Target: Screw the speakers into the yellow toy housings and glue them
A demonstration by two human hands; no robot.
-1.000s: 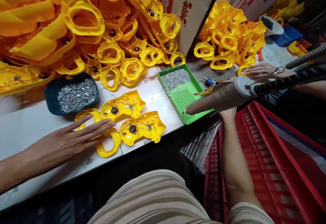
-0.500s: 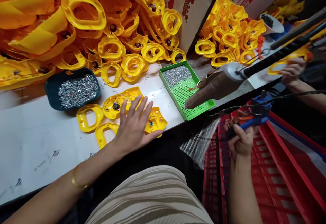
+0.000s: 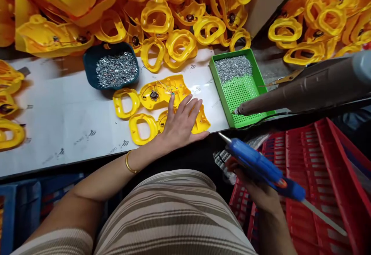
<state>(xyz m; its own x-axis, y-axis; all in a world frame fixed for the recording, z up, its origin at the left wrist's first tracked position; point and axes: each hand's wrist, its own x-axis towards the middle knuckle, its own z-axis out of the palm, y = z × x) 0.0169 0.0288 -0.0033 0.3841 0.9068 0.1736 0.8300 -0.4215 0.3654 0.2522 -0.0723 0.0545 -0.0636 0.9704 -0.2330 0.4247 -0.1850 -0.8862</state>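
My left hand (image 3: 181,121) lies with fingers spread over a yellow plastic shell (image 3: 203,120) at the table's front edge, hiding much of it. Just behind, a second yellow shell (image 3: 165,87) lies hollow side up, showing a round dark part and thin wires. Two yellow oval rings (image 3: 135,129) sit at the left ends of the shells. In my right hand (image 3: 257,189) is a blue hot glue gun (image 3: 256,162), its metal nozzle pointing up and left toward the table edge. A pale glue stick (image 3: 324,216) sticks out of its back end.
A dark green tub (image 3: 87,69) and a green perforated tray (image 3: 224,100) hold small metal screws. A brown power screwdriver (image 3: 290,96) hangs with its tip over the tray. Yellow parts (image 3: 179,46) are heaped behind. Red crates (image 3: 313,170) stand at lower right, a blue crate (image 3: 26,208) at lower left.
My right hand has brought the glue gun left and closer to the table edge, its nozzle now toward the shells. My left hand stays over the front shell. The view has shifted left.
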